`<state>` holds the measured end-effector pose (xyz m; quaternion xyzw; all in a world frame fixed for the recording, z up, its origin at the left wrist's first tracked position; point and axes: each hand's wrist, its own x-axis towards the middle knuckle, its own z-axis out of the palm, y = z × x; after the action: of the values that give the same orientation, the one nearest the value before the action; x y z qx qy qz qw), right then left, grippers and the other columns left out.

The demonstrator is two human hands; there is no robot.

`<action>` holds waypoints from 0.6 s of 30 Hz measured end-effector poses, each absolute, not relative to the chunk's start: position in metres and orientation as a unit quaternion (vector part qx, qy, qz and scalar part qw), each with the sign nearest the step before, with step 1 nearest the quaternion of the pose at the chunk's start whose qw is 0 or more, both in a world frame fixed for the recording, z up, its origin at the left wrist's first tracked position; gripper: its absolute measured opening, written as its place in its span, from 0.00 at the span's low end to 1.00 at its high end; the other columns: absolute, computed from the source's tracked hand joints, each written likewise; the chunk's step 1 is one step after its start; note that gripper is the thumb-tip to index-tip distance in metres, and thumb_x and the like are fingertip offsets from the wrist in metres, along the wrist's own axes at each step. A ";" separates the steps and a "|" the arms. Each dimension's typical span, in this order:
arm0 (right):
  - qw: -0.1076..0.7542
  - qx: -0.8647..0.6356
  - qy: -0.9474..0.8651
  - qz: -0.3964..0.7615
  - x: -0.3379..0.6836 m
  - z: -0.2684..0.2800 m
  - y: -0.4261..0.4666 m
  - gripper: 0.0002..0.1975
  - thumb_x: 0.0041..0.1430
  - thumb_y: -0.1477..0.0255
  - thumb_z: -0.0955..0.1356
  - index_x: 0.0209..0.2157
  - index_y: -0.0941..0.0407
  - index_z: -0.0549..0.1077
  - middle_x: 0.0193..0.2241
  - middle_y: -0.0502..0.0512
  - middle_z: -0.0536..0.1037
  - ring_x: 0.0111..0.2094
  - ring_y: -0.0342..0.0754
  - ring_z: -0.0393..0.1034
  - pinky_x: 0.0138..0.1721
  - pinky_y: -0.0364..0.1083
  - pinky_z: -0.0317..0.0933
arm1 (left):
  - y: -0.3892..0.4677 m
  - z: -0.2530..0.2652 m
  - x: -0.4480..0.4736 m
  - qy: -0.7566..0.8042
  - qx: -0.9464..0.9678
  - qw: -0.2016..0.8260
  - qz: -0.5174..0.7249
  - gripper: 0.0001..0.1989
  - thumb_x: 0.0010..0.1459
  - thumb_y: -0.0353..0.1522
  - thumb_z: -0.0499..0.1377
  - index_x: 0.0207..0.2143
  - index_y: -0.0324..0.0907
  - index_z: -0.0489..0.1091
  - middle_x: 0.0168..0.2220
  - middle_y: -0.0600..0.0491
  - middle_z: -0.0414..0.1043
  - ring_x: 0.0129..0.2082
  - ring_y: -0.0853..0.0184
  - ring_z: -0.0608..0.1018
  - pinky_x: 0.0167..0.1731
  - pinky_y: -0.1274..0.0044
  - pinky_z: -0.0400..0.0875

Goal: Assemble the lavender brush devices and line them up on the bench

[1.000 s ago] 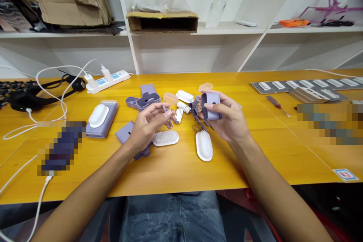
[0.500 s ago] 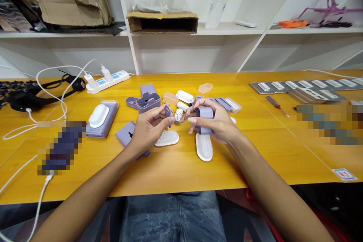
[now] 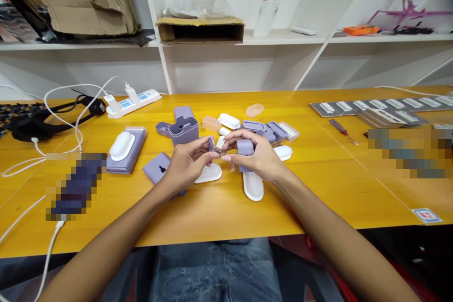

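My left hand (image 3: 187,160) pinches a small purple plastic piece (image 3: 211,143) upright between thumb and fingers. Facing it, my right hand (image 3: 262,153) is wrapped round a larger purple plastic housing (image 3: 245,148). Between the fingertips of both hands runs a thin metal spring (image 3: 222,152); which end is fixed to what I cannot tell. Below the hands lie a white bristled oval pad (image 3: 209,173) and a white oval tray (image 3: 253,188). Just behind the fingers are an open purple container (image 3: 184,133) and a white oval part (image 3: 229,121).
Further purple housings (image 3: 255,126) and a translucent oval piece (image 3: 255,110) lie behind my right hand. To the left are an assembled purple-and-white unit (image 3: 125,151), a power strip (image 3: 134,103) and white cables. A screwdriver (image 3: 343,131) lies at the right.
My right hand has moved left with the housing and turned it, bringing the two hands closer. The spring now shows between their fingertips.
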<state>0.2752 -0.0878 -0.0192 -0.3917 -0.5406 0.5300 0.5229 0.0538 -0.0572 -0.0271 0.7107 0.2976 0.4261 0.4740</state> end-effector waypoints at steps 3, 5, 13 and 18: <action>0.537 -0.388 -0.542 0.517 0.277 -0.019 -0.086 0.24 0.47 0.68 0.85 0.44 0.54 0.79 0.37 0.52 0.83 0.27 0.45 0.76 0.25 0.46 0.75 | -0.058 -0.030 0.055 0.290 0.705 0.495 0.417 0.10 0.66 0.36 0.67 0.47 0.41 0.80 0.40 0.48 0.84 0.39 0.63 0.84 0.34 0.76 0.80; 0.557 -0.377 -0.540 0.507 0.280 -0.020 -0.085 0.22 0.49 0.68 0.85 0.44 0.54 0.79 0.36 0.51 0.83 0.25 0.44 0.76 0.27 0.47 0.74 | -0.059 -0.031 0.057 0.283 0.686 0.524 0.418 0.14 0.65 0.35 0.67 0.51 0.41 0.79 0.43 0.46 0.85 0.42 0.61 0.85 0.34 0.75 0.81; 0.544 -0.410 -0.599 0.422 0.284 -0.019 -0.085 0.23 0.49 0.67 0.85 0.46 0.53 0.81 0.44 0.55 0.85 0.48 0.54 0.81 0.53 0.55 0.76 | -0.062 -0.025 0.063 0.298 0.639 0.571 0.421 0.17 0.60 0.35 0.70 0.50 0.37 0.77 0.45 0.44 0.86 0.38 0.61 0.87 0.35 0.73 0.85; 0.493 -0.438 -0.661 0.358 0.273 -0.020 -0.089 0.27 0.51 0.66 0.84 0.52 0.53 0.81 0.50 0.57 0.86 0.52 0.58 0.81 0.59 0.58 0.72 | -0.059 -0.024 0.059 0.314 0.624 0.573 0.429 0.18 0.59 0.35 0.71 0.48 0.38 0.75 0.47 0.44 0.87 0.45 0.56 0.88 0.40 0.69 0.87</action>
<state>0.2727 -0.0892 -0.0202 -0.4381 -0.6611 0.3583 0.4926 0.0594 -0.0588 -0.0243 0.6240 0.3137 0.4292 0.5727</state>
